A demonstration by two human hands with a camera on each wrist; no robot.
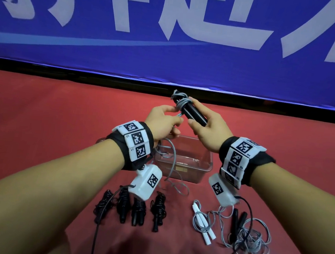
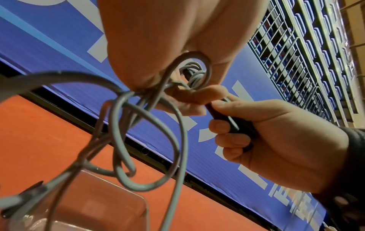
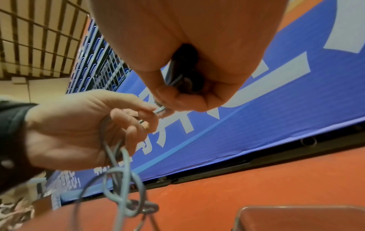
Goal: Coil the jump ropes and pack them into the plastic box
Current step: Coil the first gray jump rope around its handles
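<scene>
Right now the job is in the winding part. The right hand [image 1: 207, 128] is closed around two black handles [image 1: 196, 114] held side by side, up in the air over the box [image 1: 205, 167]. A few turns of grey rope [image 1: 182, 103] already sit tight around the far end of the handles. The left hand [image 1: 163, 122] pinches the rope just beside those turns, with thumb and fingers curled on it. From that hand the rest of the rope hangs down in loose loops [image 2: 148, 140], and some of it drops into the box and onto the red cloth [image 1: 40, 124] beside it.

The left wrist view shows the hanging part twisted on itself in a few places. It looks like a loose tangle, but I cannot tell if it is a real knot.

So this rope is only partly wound, and the clear box looks to have no finished rope in it. Near the person lie four black bundles [image 1: 132, 207] that are already wound up, a rope with white handles [image 1: 204, 224], and a loose grey rope with black handles [image 1: 240, 228].

Next, I think the left hand needs to carry the rope round the handles again, pulling gently so each turn sits snug. The twisted loops may need a shake so they do not catch. The right hand should keep both handles firm and together.
</scene>
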